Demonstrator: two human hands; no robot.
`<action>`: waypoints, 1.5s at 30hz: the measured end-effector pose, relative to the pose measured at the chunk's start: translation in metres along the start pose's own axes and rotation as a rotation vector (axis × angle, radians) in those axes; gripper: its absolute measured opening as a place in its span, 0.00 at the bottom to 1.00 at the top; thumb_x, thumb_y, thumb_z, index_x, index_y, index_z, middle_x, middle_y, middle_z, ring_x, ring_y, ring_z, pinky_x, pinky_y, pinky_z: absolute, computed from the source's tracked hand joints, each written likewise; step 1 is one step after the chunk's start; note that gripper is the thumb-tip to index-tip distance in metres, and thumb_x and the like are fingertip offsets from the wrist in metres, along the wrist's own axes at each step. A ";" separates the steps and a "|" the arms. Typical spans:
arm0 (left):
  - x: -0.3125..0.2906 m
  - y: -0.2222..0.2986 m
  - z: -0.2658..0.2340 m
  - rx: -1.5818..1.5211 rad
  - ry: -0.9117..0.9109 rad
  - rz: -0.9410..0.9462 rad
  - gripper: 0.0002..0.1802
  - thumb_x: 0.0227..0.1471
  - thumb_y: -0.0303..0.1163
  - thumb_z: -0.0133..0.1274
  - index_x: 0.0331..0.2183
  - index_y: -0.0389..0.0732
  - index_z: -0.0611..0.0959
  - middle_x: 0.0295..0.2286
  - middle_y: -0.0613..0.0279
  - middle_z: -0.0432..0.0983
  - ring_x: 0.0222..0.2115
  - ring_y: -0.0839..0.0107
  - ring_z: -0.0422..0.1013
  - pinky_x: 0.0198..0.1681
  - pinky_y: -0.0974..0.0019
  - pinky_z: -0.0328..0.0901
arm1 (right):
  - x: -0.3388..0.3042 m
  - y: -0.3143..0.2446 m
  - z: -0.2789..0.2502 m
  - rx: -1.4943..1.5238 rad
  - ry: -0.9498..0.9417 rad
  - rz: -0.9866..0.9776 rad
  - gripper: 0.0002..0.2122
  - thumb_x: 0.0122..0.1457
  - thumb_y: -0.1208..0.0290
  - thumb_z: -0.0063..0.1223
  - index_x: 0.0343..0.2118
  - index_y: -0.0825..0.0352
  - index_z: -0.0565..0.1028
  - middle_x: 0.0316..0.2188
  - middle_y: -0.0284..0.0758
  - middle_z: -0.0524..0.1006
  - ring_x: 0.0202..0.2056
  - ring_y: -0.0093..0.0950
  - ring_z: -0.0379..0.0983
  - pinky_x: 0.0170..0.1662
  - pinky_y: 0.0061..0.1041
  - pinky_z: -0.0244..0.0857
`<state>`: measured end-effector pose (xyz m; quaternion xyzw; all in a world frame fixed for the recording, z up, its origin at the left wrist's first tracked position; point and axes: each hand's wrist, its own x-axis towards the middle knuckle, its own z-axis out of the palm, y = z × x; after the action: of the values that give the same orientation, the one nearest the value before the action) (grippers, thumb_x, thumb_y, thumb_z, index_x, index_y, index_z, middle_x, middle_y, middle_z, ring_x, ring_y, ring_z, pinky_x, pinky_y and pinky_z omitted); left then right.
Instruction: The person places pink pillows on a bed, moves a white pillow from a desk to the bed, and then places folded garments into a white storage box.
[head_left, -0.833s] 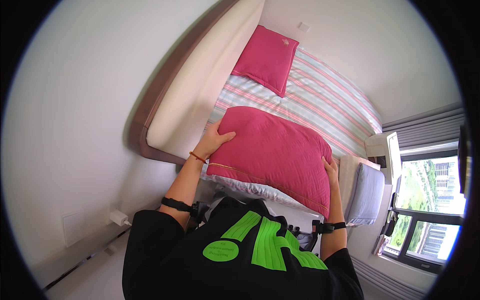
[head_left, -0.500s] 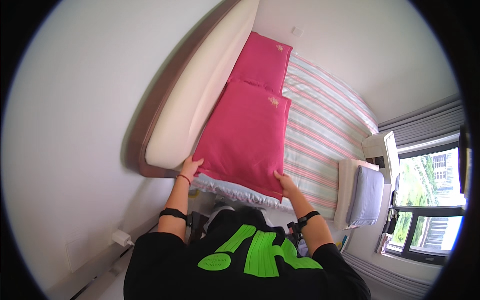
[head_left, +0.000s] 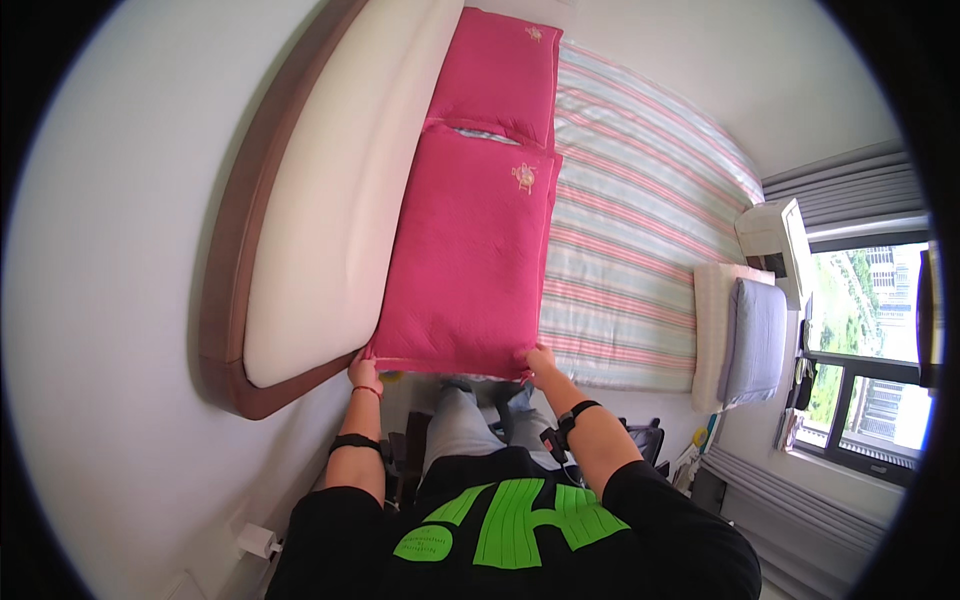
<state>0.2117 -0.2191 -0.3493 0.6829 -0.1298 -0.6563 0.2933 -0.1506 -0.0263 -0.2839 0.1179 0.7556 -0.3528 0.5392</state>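
Note:
A magenta pillow (head_left: pixel 465 260) with a small gold motif near its far right corner lies on the bed beside the cream headboard. My left hand (head_left: pixel 364 374) is closed on its near left corner, a red band round the wrist. At the near right corner, my right hand (head_left: pixel 538 364) grips the pillow's edge. Just beyond lies a second magenta pillow (head_left: pixel 497 80), in line with the first, a narrow gap showing between parts of their edges. Under both runs a striped sheet (head_left: pixel 620 250) in pink, pale green and white.
The padded headboard (head_left: pixel 330 210) with its brown frame (head_left: pixel 222 330) rises on the left. Folded bedding (head_left: pixel 755 340), cream and grey-violet, sits at the bed's right end. Beyond it are a white box-like unit (head_left: pixel 775 235) and a window (head_left: pixel 865 350). A white plug (head_left: pixel 258 540) sticks out low on the left wall.
The near pillow now lies flatter and straighter along the headboard, both hands still at its near corners. My view has shifted, showing more of my legs and the headboard.

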 end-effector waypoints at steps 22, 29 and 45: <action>0.009 0.002 0.061 0.096 -0.146 -0.256 0.55 0.54 0.44 0.58 0.66 0.57 0.36 0.62 0.56 0.50 0.59 0.47 0.54 0.57 0.37 0.55 | 0.053 -0.008 -0.074 -0.143 -0.052 0.056 0.22 0.58 0.64 0.54 0.55 0.63 0.68 0.41 0.34 0.76 0.41 0.30 0.73 0.43 0.36 0.69; 0.032 -0.003 0.089 0.171 -0.218 -0.242 0.43 0.56 0.41 0.58 0.62 0.54 0.48 0.58 0.56 0.57 0.55 0.46 0.62 0.54 0.33 0.59 | 0.181 -0.116 -0.001 0.072 0.144 -0.404 0.32 0.56 0.62 0.61 0.61 0.67 0.60 0.58 0.43 0.64 0.52 0.34 0.68 0.51 0.36 0.68; 0.037 -0.031 0.103 0.178 -0.050 -0.137 0.33 0.55 0.32 0.57 0.57 0.50 0.60 0.53 0.63 0.64 0.50 0.60 0.66 0.39 0.45 0.74 | 0.226 -0.172 -0.003 0.119 0.007 -0.521 0.29 0.60 0.69 0.54 0.64 0.65 0.58 0.54 0.41 0.71 0.54 0.31 0.67 0.56 0.30 0.62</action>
<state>0.1086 -0.2393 -0.3942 0.6968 -0.1478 -0.6776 0.1828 -0.3373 -0.1947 -0.4164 -0.0479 0.7401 -0.5231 0.4198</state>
